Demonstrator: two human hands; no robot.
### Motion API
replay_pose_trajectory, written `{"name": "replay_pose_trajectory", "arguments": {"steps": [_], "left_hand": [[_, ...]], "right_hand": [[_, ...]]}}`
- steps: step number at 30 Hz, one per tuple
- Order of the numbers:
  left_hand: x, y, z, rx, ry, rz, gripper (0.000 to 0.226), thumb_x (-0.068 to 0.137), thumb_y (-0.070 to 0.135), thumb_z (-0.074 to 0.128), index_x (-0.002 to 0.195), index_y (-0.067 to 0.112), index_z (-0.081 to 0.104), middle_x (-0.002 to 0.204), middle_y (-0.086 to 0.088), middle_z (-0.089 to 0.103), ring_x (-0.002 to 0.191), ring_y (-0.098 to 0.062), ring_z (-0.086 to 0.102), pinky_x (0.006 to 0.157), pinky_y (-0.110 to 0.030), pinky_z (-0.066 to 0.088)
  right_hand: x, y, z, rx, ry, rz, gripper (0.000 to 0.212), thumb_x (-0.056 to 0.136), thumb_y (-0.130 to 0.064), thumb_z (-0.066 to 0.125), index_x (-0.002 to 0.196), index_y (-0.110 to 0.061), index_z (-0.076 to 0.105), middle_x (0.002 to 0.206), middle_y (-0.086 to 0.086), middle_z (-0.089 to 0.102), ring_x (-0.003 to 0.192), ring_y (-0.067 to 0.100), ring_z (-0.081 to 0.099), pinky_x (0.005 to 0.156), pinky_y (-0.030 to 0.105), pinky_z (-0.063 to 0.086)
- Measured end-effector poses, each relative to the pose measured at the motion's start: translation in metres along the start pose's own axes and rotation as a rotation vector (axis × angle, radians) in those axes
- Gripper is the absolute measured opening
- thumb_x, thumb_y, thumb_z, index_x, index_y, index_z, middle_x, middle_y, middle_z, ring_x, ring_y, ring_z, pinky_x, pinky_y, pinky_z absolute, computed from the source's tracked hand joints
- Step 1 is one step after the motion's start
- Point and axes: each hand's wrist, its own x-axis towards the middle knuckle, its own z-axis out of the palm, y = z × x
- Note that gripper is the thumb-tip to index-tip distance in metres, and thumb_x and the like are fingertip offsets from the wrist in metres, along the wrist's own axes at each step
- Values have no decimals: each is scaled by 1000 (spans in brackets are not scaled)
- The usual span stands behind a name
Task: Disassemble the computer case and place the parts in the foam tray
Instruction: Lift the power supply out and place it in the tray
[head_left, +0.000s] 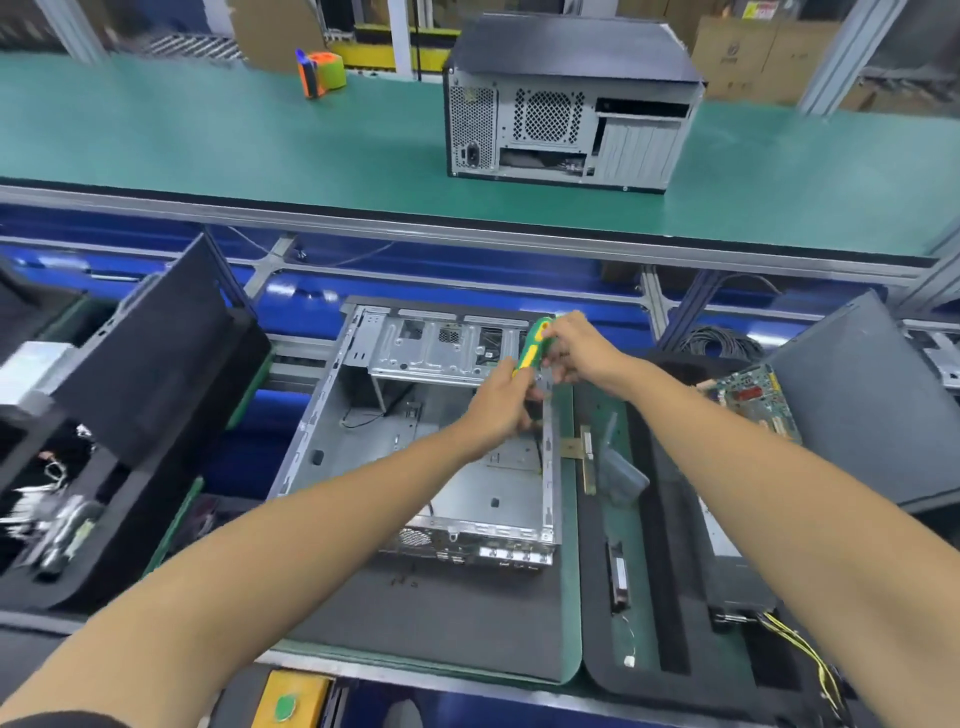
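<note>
Both hands are meeting at the open computer case lying centre-frame: left hand and right hand are gripping a green-yellow screwdriver. Foam tray is sitting at four o'clock. No legible writing.

Your open grey case lies flat on a dark mat; the black foam tray sits just right of it.

up on the green shelf we've got an orange tape dispenser at the left, cardboard boxes stacked behind, blue rails below.
</note>
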Motion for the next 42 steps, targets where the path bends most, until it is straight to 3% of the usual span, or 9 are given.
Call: {"name": "replay_pose_trajectory", "arguments": {"steps": [3,8,14,19,23,26,29,36,42], "left_hand": [[0,-19,-34,152,5,31,15,106,32,39,95,21,43,87,-4,63,50,-9,51,45,-25,41],[1,-33,-46,427,-83,209,30,107,45,42,102,16,45,79,-4,62,57,-11,52,52,-33,44],[2,-6,50,564,-323,300,31,106,42,48,111,11,46,92,-13,66,75,-30,64,65,-44,50],[-1,8,150,756,-524,362,40,102,39,60,103,2,43,99,-20,51,87,-33,51,68,-38,32],[3,13,210,1062,-629,532,83,76,56,83,117,-7,49,127,-23,43,119,-34,40,103,-41,36],[7,16,240,1108,-703,600,109,58,60,93,130,-7,44,149,-24,26,139,-40,25,119,-44,24],[10,17,265,1218,-766,697,116,49,69,91,129,-4,47,158,-23,20,147,-40,15,122,-47,18],[24,15,291,1216,-816,507,118,53,69,90,139,8,38,162,-18,9,152,-39,12,119,-57,30],[33,8,275,1132,-813,433,118,49,73,89,137,14,36,159,-10,5,149,-41,19,119,-52,34]], "right_hand": [[-5,22,-1,-88,196,-50,12,107,-30,43,103,-19,44,97,6,64,70,17,60,73,39,49],[-68,115,-56,-527,471,36,14,98,-24,50,87,-17,49,83,2,59,75,29,55,68,42,40],[-158,191,-105,-587,566,193,16,92,-13,64,98,-5,52,101,17,52,91,35,53,80,44,41],[-215,237,-127,-646,792,301,44,81,-28,60,99,11,53,103,31,51,100,44,47,87,48,28],[-240,261,-137,-297,633,335,19,95,-8,63,98,0,46,95,13,47,94,31,47,82,40,34],[-251,284,-142,-398,439,459,25,91,-19,70,101,-3,53,107,17,56,104,34,54,89,41,41],[-258,303,-143,-686,128,607,41,81,-29,77,109,-13,50,116,11,50,111,32,50,97,40,43],[-252,321,-146,-857,23,708,51,93,-22,62,135,-11,36,129,14,56,119,34,56,89,38,45],[-228,292,-190,-575,-69,666,9,81,0,54,84,-6,59,85,20,63,72,26,53,61,30,40]]}}
